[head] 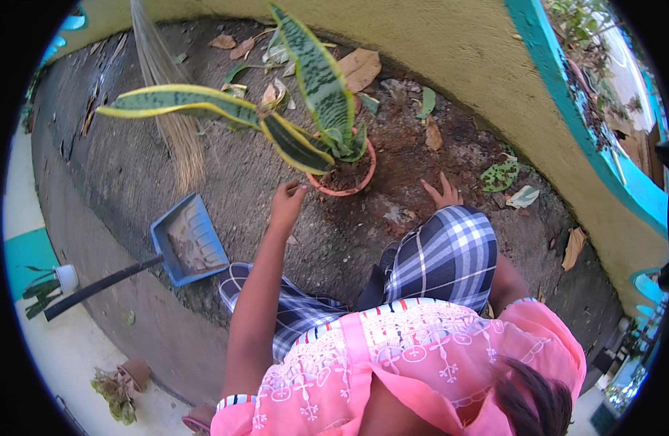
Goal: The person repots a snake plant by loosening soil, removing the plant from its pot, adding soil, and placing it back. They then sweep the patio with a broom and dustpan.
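Note:
A snake plant (318,82) with yellow-edged leaves grows in a round terracotta-coloured pot (342,192) on the rough ground. My left hand (288,204) is just left of the pot's rim, fingers loosely bent, with nothing seen in it. On the pot's other side my right hand (444,192) hovers over or rests on the soil-strewn ground, fingers spread; my knee hides its lower part. Loose reddish soil (405,141) lies right of the pot. A blue dustpan (190,240) with a black handle lies left of my left arm, below a stick broom (173,120).
A curved yellowish wall (465,60) with a turquoise top edge (574,98) runs behind and to the right. Dry leaves (360,70) and a speckled green leaf (500,175) lie about. At the lower left are a white pot (66,279) and a tipped brown pot (134,374).

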Motion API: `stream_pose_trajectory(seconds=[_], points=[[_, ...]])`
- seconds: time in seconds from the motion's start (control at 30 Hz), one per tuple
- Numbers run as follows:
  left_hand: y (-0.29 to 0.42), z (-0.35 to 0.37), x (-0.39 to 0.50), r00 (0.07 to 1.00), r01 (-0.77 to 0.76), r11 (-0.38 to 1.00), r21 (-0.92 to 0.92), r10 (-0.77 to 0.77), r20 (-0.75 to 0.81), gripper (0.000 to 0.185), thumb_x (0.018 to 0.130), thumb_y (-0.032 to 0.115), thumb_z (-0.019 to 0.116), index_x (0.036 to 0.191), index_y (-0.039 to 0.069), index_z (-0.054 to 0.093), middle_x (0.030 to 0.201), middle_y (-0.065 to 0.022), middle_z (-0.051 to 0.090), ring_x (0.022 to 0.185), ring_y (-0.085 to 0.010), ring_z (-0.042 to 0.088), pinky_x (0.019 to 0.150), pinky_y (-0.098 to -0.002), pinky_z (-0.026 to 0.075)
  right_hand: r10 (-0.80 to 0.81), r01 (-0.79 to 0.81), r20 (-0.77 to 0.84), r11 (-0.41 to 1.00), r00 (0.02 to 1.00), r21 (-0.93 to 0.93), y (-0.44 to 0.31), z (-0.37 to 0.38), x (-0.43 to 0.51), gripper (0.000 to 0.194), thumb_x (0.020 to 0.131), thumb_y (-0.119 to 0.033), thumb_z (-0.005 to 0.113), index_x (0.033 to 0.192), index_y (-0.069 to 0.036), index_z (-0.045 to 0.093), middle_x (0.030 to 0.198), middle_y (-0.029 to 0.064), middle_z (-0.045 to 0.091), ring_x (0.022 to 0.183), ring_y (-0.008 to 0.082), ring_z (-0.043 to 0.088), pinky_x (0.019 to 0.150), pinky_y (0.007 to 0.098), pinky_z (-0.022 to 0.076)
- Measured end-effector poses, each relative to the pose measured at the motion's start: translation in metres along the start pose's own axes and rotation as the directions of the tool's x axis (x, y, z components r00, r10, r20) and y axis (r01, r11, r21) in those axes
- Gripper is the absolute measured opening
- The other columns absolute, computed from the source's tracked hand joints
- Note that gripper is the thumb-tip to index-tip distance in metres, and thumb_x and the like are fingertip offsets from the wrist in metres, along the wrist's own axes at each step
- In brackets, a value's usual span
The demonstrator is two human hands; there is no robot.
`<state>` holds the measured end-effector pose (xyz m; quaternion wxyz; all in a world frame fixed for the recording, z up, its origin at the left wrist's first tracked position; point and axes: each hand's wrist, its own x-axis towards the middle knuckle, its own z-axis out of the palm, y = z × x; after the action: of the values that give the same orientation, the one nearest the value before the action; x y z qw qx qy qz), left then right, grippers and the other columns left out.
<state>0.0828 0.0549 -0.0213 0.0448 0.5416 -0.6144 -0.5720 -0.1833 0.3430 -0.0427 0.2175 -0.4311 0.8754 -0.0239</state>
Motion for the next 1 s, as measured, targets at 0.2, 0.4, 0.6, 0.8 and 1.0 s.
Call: stream_pose_trajectory(seconds=[0.2, 0.4, 0.6, 0.8, 1.0], points=[[-0.002, 0.031, 0.008, 0.983, 0.183, 0.911, -0.369, -0.161, 0.09, 0.042, 0.085, 0.021, 0.055, 0.118, -0.001, 0.042, 0.101, -0.0107, 0.056, 0.078, -0.0195, 0.059, 0.068, -0.0294, 0.048, 0.116, -0.108, -0.006, 0.942, 0.993, 0.317, -0.005, 0.049, -0.006, 0.063, 0.071, -0.028, 0.07, 0.125, -0.012, 0.041, 0.126, 0.0176, 0.041, 0.116, 0.0372, 0.039, 0.093, 0.0454, 0.0352], [0.011, 0.046, -0.007, 0.842, -0.331, 0.927, 0.178, 0.375, -0.388, 0.033, 0.073, 0.011, 0.067, 0.099, -0.001, 0.05, 0.088, -0.0091, 0.054, 0.082, -0.0223, 0.054, 0.066, -0.0339, 0.045, 0.144, -0.169, 0.103, 0.94, 0.984, 0.296, -0.009, 0.029, 0.003, 0.055, 0.071, -0.029, 0.071, 0.116, -0.005, 0.049, 0.106, 0.0183, 0.053, 0.103, 0.0335, 0.051, 0.088, 0.0386, 0.0396], [0.021, 0.044, 0.004, 0.776, -0.404, 0.721, 0.563, 0.596, -0.206, 0.022, 0.064, 0.01, 0.072, 0.079, 0.003, 0.057, 0.084, -0.0098, 0.051, 0.085, -0.0293, 0.049, 0.07, -0.0394, 0.042, -0.396, 0.497, -0.436, 0.856, 0.808, 0.144, -0.069, -0.018, 0.056, 0.06, 0.071, -0.038, 0.07, 0.12, -0.009, 0.048, 0.113, 0.0149, 0.045, 0.106, 0.0313, 0.044, 0.089, 0.0391, 0.0375], [0.024, 0.033, 0.032, 0.85, -0.392, 0.866, 0.31, 0.47, -0.238, 0.03, 0.066, 0.014, 0.07, 0.093, 0.007, 0.058, 0.098, -0.0107, 0.053, 0.096, -0.0313, 0.049, 0.077, -0.0393, 0.042, -0.274, 0.394, -0.325, 0.827, 0.905, 0.401, -0.111, -0.036, 0.126, 0.07, 0.072, -0.043, 0.067, 0.128, -0.011, 0.039, 0.12, 0.0151, 0.041, 0.114, 0.031, 0.039, 0.094, 0.0427, 0.033], [0.023, 0.051, 0.0, 0.766, -0.491, 0.605, 0.627, 0.642, -0.019, 0.088, 0.062, 0.055, 0.068, 0.127, 0.004, 0.035, 0.13, -0.0217, 0.031, 0.122, -0.0403, 0.025, 0.098, -0.0504, 0.021, -0.395, 0.451, -0.263, 0.867, 0.88, 0.21, -0.112, -0.024, 0.111, 0.097, 0.061, -0.055, 0.07, 0.136, -0.014, 0.025, 0.133, 0.0175, 0.029, 0.124, 0.0329, 0.029, 0.099, 0.041, 0.0286]])
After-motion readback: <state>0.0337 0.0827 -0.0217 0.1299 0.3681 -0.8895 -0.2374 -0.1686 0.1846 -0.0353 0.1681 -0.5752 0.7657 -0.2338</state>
